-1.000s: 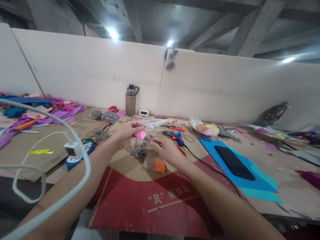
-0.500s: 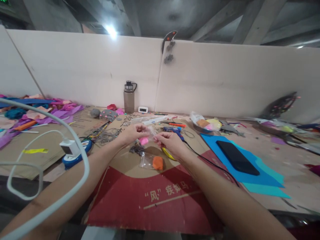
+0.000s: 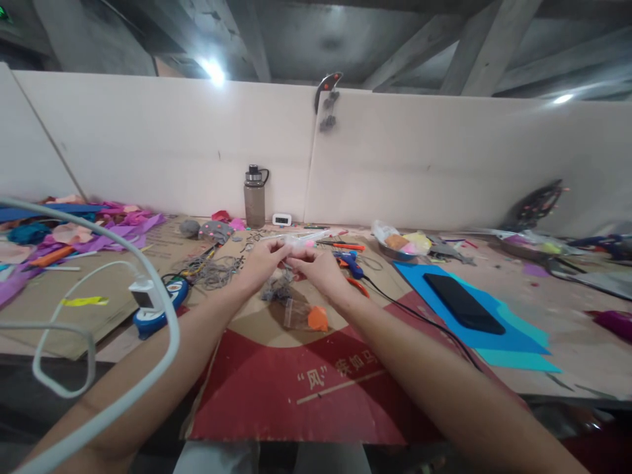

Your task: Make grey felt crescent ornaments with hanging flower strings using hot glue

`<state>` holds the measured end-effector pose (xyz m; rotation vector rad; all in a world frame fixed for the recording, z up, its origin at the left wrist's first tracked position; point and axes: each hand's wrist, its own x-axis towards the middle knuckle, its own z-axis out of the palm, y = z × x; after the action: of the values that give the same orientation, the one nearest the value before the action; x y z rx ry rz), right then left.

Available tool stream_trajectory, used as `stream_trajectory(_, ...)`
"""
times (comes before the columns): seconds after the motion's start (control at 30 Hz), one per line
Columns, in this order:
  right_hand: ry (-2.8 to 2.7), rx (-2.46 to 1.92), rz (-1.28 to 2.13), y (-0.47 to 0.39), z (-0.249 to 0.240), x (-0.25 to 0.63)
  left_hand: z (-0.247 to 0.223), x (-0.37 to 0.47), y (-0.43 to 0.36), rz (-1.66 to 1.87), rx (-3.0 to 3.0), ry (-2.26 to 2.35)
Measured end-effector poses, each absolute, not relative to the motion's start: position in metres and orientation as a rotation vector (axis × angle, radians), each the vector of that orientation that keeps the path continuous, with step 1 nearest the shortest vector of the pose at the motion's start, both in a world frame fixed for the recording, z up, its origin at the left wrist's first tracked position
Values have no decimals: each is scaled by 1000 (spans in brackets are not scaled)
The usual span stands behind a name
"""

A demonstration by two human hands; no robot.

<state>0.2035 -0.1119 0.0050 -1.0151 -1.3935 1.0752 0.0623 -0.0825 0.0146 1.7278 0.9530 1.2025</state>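
Note:
My left hand [image 3: 266,260] and my right hand [image 3: 318,266] meet above the cardboard [image 3: 306,408], fingers closed together on a clear plastic bag [image 3: 296,241]. A bit of pink shows at the bag, just beyond my right fingers. Below my hands a small clear bag with an orange lump [image 3: 317,318] lies on the cardboard. Grey scraps [image 3: 276,288] sit just under my left hand. Right of my right hand is a blue glue gun [image 3: 351,264] with a black cord.
A dark phone [image 3: 464,303] rests on blue sheets [image 3: 523,342] at the right. A bottle [image 3: 255,201] stands by the partition. A white cable [image 3: 172,329] loops across the left, near a charger [image 3: 145,295]. A bowl [image 3: 395,253] holds coloured lumps.
Both hands have come closer together, and the pink lump that hung between them now shows beyond the right fingers. The view has shifted slightly.

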Motion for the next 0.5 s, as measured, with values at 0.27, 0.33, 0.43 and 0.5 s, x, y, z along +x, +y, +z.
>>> stream_trajectory(0.27, -1228, -965, 1197, -111, 1, 207, 16, 65, -83, 1120, 1534, 766)
stream_trajectory(0.33, -1236, -971, 1190, -111, -1, 210, 15, 66, -84, 1096, 1500, 733)
stream_trajectory(0.43, -1247, -978, 1202, -112, -3, 213, 10, 67, -83, 1063, 1461, 716)
stream_trajectory(0.5, -1263, -964, 1224, -113, -4, 214, 7, 66, -81, 1040, 1449, 711)
